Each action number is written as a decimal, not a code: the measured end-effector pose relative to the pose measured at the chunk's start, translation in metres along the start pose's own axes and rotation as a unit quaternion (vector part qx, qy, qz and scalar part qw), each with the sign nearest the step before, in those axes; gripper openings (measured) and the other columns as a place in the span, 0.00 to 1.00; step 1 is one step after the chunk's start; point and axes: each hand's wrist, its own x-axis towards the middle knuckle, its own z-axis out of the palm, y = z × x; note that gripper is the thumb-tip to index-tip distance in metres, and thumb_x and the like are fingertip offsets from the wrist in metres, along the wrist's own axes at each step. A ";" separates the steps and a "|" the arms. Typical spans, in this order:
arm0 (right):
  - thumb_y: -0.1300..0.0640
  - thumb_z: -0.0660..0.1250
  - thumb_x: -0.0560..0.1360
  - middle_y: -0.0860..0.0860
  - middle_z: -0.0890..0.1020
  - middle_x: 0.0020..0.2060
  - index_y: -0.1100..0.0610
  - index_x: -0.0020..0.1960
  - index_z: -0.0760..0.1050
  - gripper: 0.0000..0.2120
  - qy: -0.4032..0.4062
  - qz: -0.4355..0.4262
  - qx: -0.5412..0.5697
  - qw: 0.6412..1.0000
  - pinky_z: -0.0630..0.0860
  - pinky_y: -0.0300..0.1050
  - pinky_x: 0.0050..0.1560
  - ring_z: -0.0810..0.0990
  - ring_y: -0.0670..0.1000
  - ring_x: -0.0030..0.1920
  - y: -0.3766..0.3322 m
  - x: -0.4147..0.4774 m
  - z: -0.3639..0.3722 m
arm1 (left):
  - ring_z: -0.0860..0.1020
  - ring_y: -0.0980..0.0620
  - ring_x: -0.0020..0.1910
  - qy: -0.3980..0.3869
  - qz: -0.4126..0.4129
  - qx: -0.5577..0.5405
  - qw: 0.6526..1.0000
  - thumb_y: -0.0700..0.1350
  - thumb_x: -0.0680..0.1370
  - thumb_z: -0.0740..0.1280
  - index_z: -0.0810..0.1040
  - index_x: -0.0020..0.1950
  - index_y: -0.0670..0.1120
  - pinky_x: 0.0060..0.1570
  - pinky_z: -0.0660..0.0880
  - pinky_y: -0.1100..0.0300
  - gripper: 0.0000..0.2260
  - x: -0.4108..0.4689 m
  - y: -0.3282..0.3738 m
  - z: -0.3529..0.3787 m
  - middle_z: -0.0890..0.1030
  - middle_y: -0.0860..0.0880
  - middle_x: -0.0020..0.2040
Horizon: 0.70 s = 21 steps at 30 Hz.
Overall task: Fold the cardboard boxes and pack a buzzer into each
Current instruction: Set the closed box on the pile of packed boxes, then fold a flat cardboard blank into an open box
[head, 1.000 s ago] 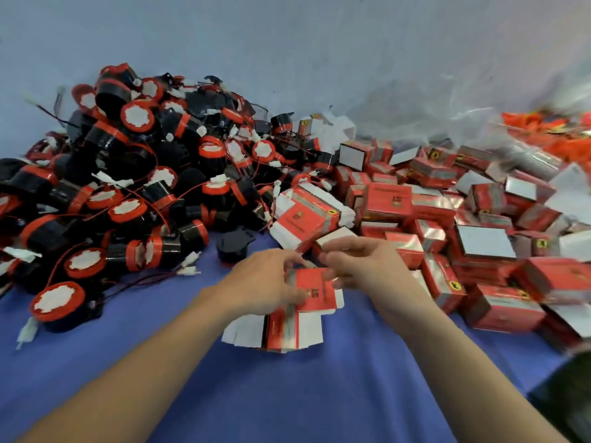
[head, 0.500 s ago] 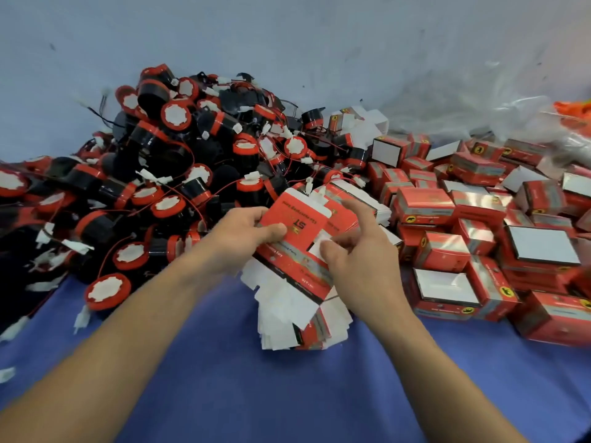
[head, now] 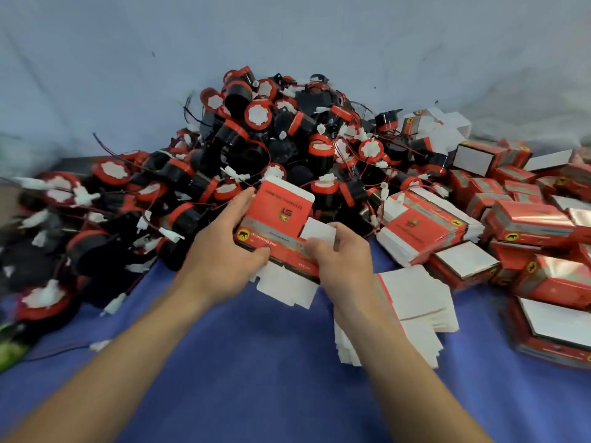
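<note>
The box (head: 277,219) is a flat red carton held up in front of the buzzers (head: 271,148), above the near middle of the blue cloth (head: 256,362). It is tilted and its print faces the camera upside down. The letters "ST" show on the red face above a grey band. A yellow oval emblem (head: 244,234) with a black animal sits at the lower left corner. The smaller lines of print are too blurred to read. White tabs hang from the lower edge.

The left hand (head: 224,263) grips the box's left side, with the thumb laid across the lower front and the fingers curled behind. The right hand (head: 339,260) pinches a white flap (head: 319,231) at the right edge between thumb and curled fingers.

The buzzers are black drums with red rims, white faces, red wires and white plugs, heaped from the left edge to the middle.

Just right of the hands a stack (head: 425,228) of flat cartons leans, its top face marked "ST" with a yellow emblem at the corner. Nearer, more flats (head: 415,302) lie white side up, partly under the right forearm. Folded boxes (head: 527,219), red and silver with the same yellow emblem, crowd the right side, and some show white panels. A pale wall (head: 287,43) stands behind.
</note>
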 end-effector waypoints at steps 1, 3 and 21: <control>0.58 0.69 0.78 0.45 0.87 0.40 0.48 0.47 0.80 0.05 -0.001 -0.005 0.002 1.000 0.83 0.49 0.41 0.86 0.45 0.41 0.005 -0.002 0.003 | 0.76 0.71 0.64 0.000 0.002 -0.026 1.000 0.50 0.67 0.73 0.57 0.78 0.70 0.61 0.73 0.61 0.44 -0.005 -0.003 0.000 0.73 0.76 0.66; 0.55 0.68 0.77 0.45 0.87 0.41 0.46 0.48 0.79 0.05 0.007 -0.008 -0.010 1.000 0.83 0.55 0.43 0.86 0.47 0.42 0.015 -0.003 0.002 | 0.79 0.61 0.65 0.008 -0.027 -0.164 0.986 0.47 0.65 0.74 0.57 0.82 0.62 0.59 0.77 0.55 0.48 -0.012 -0.012 0.004 0.78 0.65 0.69; 0.45 0.77 0.71 0.37 0.79 0.34 0.43 0.44 0.77 0.09 0.052 -0.062 -0.229 0.970 0.68 0.31 0.34 0.76 0.39 0.35 0.020 -0.014 -0.009 | 0.86 0.42 0.43 -0.043 -0.208 -0.407 0.888 0.38 0.82 0.64 0.83 0.52 0.37 0.39 0.83 0.56 0.09 -0.035 -0.037 0.035 0.87 0.38 0.48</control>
